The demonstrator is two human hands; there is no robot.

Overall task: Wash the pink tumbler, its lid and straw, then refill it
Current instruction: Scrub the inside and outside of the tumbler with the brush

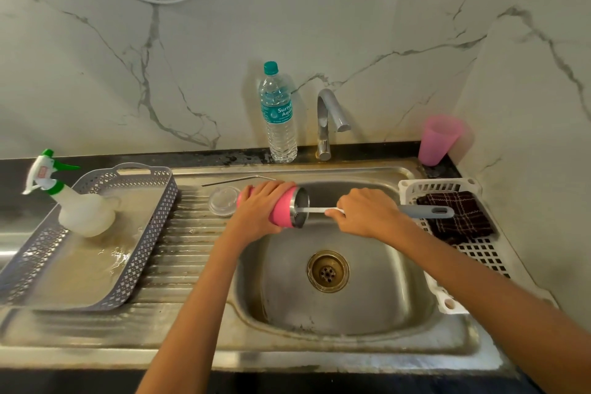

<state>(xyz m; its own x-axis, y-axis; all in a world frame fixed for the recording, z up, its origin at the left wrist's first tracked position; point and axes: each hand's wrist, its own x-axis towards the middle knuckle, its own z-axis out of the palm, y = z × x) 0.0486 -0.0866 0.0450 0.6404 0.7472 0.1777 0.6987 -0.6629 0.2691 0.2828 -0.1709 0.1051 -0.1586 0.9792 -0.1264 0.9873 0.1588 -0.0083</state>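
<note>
Nearest: steel sink (377, 323), drain (328, 271) at the basin's middle.

Over the basin's far half, our left hand (260, 208) holds the pink tumbler (287, 206) on its side, mouth pointing right; fingers (275, 189) wrapped over the body, grasping it.

Our right hand (367, 213) is clenched round the bottle brush (425, 211). The white stem enters the tumbler's mouth, the bristles are inside, and the grey handle end sticks out to the right.

Left, on the ribbed drainboard: clear lid (224, 200) lying flat, just beside the tumbler's base. The metal straw (236, 181) lies behind it, apart from both.

Further left: grey perforated tray (153, 224), wet inside, carrying a tilted spray bottle (76, 208) with green trigger.

Right of the basin: white slotted rack (447, 301) with a dark checked cloth (457, 214) on it.

Far edge, on the dark desk (192, 155) strip: capped water bottle (279, 118) upright, tap (329, 118) just beside it, and a pink plastic cup (438, 141) in the corner.
</note>
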